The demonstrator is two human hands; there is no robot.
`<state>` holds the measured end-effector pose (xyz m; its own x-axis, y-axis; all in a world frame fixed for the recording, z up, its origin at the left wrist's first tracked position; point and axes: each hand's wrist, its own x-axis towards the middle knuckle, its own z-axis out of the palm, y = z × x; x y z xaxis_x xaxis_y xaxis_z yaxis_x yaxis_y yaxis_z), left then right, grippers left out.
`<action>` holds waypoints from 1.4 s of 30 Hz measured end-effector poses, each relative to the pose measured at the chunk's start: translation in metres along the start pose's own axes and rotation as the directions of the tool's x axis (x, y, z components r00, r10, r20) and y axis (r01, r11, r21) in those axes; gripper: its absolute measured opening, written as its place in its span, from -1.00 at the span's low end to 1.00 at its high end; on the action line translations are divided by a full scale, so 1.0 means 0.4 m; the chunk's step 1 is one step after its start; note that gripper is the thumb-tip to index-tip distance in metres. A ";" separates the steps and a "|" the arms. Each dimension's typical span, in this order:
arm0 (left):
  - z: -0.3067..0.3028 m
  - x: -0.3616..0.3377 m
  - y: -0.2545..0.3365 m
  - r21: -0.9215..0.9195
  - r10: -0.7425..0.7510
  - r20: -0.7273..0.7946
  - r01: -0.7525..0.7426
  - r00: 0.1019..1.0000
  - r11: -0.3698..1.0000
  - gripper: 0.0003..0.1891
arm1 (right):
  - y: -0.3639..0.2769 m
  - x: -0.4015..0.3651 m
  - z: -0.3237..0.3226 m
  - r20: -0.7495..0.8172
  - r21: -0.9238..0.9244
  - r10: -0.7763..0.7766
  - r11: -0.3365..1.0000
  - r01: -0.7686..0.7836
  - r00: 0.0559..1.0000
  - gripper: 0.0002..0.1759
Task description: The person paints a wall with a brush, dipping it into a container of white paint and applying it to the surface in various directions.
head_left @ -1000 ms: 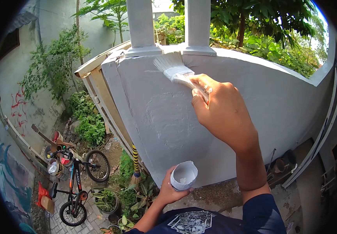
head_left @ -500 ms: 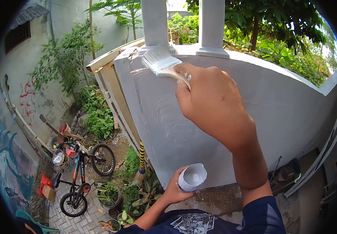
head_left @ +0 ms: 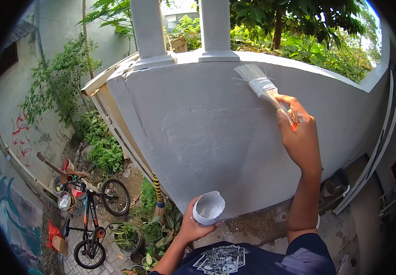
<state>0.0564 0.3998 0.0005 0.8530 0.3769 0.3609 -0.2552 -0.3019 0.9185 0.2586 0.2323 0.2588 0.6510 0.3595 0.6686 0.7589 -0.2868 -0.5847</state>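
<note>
A wide paintbrush (head_left: 263, 87) with white-coated bristles is in my right hand (head_left: 301, 133), its fingers wrapped round the handle. The bristles point up and left, at the upper part of a grey-white wall (head_left: 198, 133), just below its top edge; whether they touch it I cannot tell. Low in the middle, my left hand (head_left: 192, 227) holds a small white cup (head_left: 209, 208) from its left side and beneath. The cup has an uneven rim and some whitish paint inside.
Two pale pillars (head_left: 214, 32) rise from the wall's top. A cream gate edge (head_left: 115, 130) runs along its left side. Lower left are a bicycle (head_left: 88, 220), buckets (head_left: 68, 201), a guitar (head_left: 51, 164) and a potted plant (head_left: 127, 236). A dark pot (head_left: 331, 187) stands lower right.
My right hand and the brush have moved right along the wall, away from its upper left corner. The view has shifted slightly. The cup stays in my left hand.
</note>
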 end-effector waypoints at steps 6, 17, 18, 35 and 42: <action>0.013 0.004 -0.012 -0.031 0.026 -0.055 -0.028 0.998 0.999 0.01 | 0.265 -0.196 0.091 0.092 -0.071 0.222 0.974 -0.215 0.971 -0.70; 0.042 0.045 -0.018 -0.048 0.014 0.069 -0.011 0.998 0.999 0.01 | 0.171 0.014 -0.049 -0.170 -0.252 0.039 0.964 -0.081 0.985 -0.74; 0.046 0.042 -0.011 -0.036 0.034 0.054 -0.032 0.998 0.999 0.01 | 0.187 -0.019 -0.027 -0.131 -0.255 0.116 0.956 -0.146 0.985 -0.71; 0.023 0.015 -0.013 -0.027 0.005 -0.007 -0.005 1.000 1.000 0.05 | 0.107 0.080 -0.106 -0.338 -0.108 -0.081 0.993 0.047 0.938 -0.79; 0.037 0.022 -0.025 -0.011 -0.014 0.006 0.014 1.000 1.000 0.05 | 0.323 -0.164 0.071 -0.053 -0.054 0.347 0.935 -0.349 0.937 -0.71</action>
<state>0.0731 0.3930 -0.0078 0.8593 0.3760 0.3468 -0.2478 -0.2871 0.9253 0.3133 0.1968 0.1263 0.8736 0.1898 0.4480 0.4835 -0.4419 -0.7556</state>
